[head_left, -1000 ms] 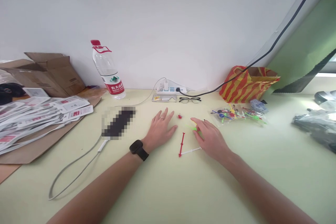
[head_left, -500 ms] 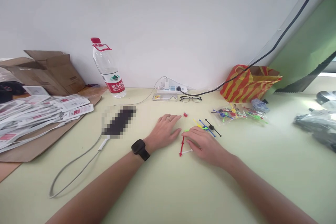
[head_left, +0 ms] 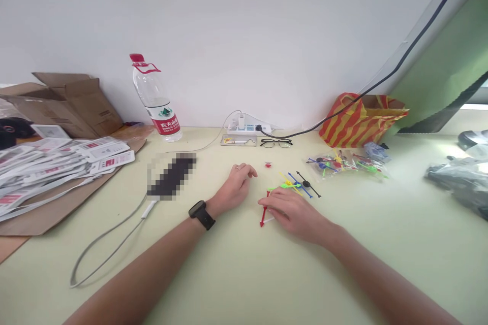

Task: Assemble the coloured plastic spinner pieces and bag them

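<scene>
My right hand has its thumb and fingers closed at the middle of a red plastic arrow spinner, low over the table. A white strip shows beside it, partly hidden by the fingers. Beyond this hand lie a green arrow, a yellow one, a blue one and a black one, side by side. My left hand rests on the table, fingers loosely bent and holding nothing. Ahead of it sits a small red and white piece.
Farther back are a clear bag of coloured spinners, glasses, a power strip and a striped paper bag. To the left stand a water bottle, a cable, a pixelated dark object and piled white tags.
My left hand has drawn back left, away from the red spinner, and its fingers have curled. My right hand has shifted slightly left over the spinner. The small red and white piece has turned.
</scene>
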`<state>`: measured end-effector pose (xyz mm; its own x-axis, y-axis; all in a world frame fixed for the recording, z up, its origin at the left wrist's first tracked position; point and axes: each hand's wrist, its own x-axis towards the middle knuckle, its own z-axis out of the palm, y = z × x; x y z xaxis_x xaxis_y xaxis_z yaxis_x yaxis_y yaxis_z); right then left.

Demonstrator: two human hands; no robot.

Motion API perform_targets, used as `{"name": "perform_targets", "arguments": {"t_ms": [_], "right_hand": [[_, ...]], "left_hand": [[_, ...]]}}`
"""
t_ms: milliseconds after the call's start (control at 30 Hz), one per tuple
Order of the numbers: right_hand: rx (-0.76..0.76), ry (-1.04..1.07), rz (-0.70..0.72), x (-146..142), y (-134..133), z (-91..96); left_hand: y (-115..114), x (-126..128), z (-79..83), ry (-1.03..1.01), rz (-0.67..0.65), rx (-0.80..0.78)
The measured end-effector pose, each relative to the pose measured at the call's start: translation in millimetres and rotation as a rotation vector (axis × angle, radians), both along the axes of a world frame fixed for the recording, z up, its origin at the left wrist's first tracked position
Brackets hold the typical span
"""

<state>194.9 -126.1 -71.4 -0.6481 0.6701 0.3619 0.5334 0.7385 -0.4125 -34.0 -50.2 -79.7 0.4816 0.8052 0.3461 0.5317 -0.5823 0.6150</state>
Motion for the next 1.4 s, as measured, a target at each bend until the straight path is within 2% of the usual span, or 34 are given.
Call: {"name": "perform_targets", "arguments": {"t_ms": [100, 267, 367, 433, 600, 767, 967, 1233, 1400], "right_hand": [[-0.011, 0.026, -0.004, 1, 0, 2.8], [-0.116, 0.056, -0.022, 4, -6, 16.8], [-0.195, 0.032, 0.000, 4, -9, 23.1], [-0.225, 0.017, 0.008, 6, -10, 25.6], [-0.337, -0.009, -0.026, 18, -7, 29.8], [-0.468, 0.013, 0.001, 29, -1, 30.7], [-0.493, 0.054, 0.016, 29, 0, 31.9], [-0.503, 0.068, 0.020, 23, 1, 26.8], [-0.510, 0.095, 0.041, 20, -1, 25.5]], "left_hand": [[0, 2, 4.5, -0.125, -0.056, -0.060], [4, 3, 4.2, -0.344, -0.043, -0.248], [7, 2, -0.2, -0.404, -0.028, -0.368], [7, 2, -1.7, -0.414, -0.021, -0.394], [4, 2, 5.3, -0.377, -0.073, -0.377], [0, 2, 10.8, -0.299, -0.158, -0.357], [-9, 11, 9.9, -0.201, -0.188, -0.315], [-21, 18, 12.7, -0.119, -0.320, -0.240], [-17, 17, 5.7, -0.114, -0.280, -0.214]]}}
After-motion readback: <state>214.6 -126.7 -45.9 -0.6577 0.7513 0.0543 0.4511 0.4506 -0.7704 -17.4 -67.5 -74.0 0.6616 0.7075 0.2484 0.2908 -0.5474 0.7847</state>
